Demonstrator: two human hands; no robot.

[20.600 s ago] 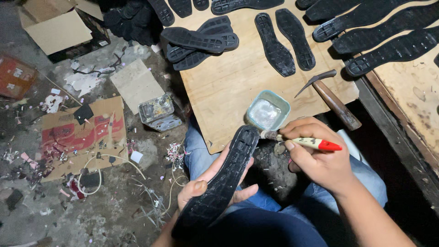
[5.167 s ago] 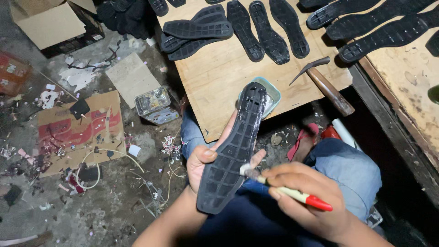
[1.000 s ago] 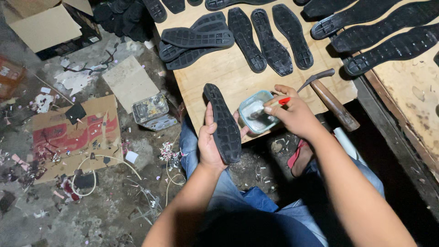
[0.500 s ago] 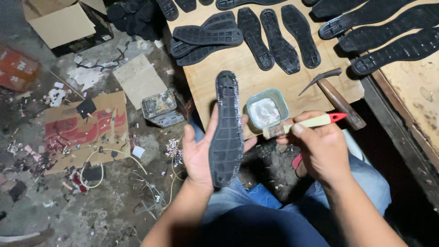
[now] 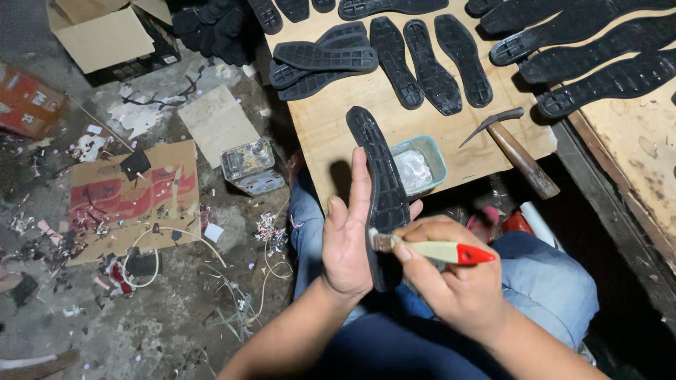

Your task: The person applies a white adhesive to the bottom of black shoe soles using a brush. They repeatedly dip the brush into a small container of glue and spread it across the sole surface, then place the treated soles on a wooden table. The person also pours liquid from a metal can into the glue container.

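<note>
Mid-gluing, I'd say: your left hand [image 5: 346, 243] cupped the black sole [image 5: 382, 190] upright over your lap, right hand [image 5: 451, 285] pinching the brush [image 5: 429, 250] against it. Next probably needed more glue from the tub [image 5: 420, 165].

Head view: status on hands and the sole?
Left hand gripping black sole upright. Right hand holding brush, bristles on sole's edge. Nothing in the way.

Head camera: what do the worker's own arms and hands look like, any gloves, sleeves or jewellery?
Both are bare. The left hand and right hand wear no gloves, and no rings or watch show. No sleeves are visible on the forearms up to the picture's edge. Below them the person wears blue jeans.
</note>
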